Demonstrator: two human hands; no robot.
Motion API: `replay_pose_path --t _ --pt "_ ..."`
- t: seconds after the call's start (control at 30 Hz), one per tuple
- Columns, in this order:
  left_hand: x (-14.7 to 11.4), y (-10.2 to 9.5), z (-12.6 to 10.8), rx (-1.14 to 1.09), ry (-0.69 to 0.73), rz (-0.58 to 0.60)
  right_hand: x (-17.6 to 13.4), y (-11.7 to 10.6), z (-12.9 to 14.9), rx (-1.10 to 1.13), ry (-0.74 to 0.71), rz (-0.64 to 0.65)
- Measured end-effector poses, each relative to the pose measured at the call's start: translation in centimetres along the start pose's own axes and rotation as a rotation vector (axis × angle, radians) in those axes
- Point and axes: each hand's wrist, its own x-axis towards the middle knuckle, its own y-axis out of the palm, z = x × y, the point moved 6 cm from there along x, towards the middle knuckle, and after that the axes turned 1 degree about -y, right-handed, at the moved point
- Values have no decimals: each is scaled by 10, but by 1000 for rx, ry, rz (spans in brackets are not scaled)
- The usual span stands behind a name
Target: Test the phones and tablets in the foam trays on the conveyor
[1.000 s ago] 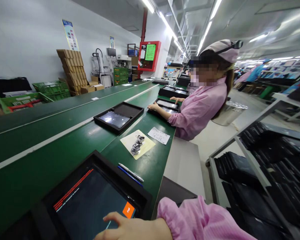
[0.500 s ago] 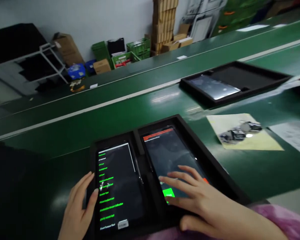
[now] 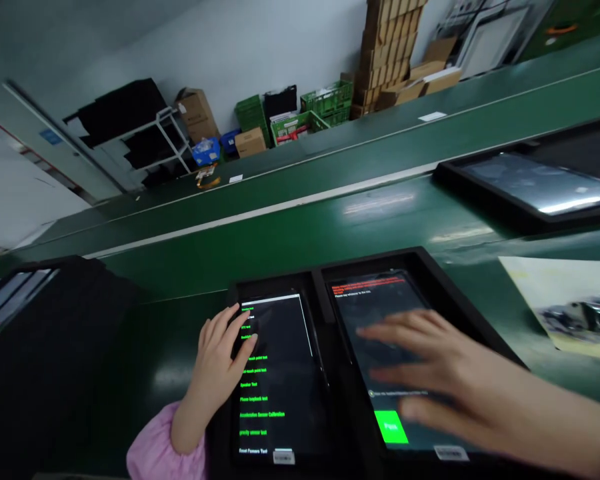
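Two tablets lie side by side in a black foam tray with a divider between them. The left tablet shows a list of green test names on black. My left hand rests at its upper left edge, thumb and fingers apart, fingertips over the screen. On the right tablet there is red text at the top and a green "Pass" button low on the screen. My right hand, blurred by motion, hovers over this screen with fingers spread and holds nothing. Whether its fingertips touch the glass, I cannot tell.
Another black tray with a tablet sits at the right. Nearer lies a yellowish sheet with metallic parts on it. Black stacked trays stand at the left. Green crates and cartons are beyond the green bench.
The view has swung right-to-left, bringing the left-hand tray stack into sight. My left hand has moved up the left tablet's edge onto its screen. My right hand has lifted off the green button's area.
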Motion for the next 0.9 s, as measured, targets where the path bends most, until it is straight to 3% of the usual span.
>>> replay_pose_path --t 0.1,0.17,0.33,0.4,0.53,0.63,0.73,0.9 --pt "-11 5 6 -17 -11 -42 -16 25 21 147 -18 289" --pt "-11 9 10 -21 -22 -52 -18 30 19 164 26 339" --pt "18 21 12 41 -5 -25 22 15 -45 -30 204 -34" --pt "30 24 12 53 6 -23 38 19 -72 -138 277 -114" --pt "31 25 11 49 27 -61 48 35 -84 -197 275 -112" --pt "20 16 8 -8 81 -213 38 34 -71 -150 204 -128" --pt "12 8 5 -16 130 -344 29 25 -67 -177 239 -219" --pt "14 21 11 55 167 -275 32 34 -81 -228 382 -149"
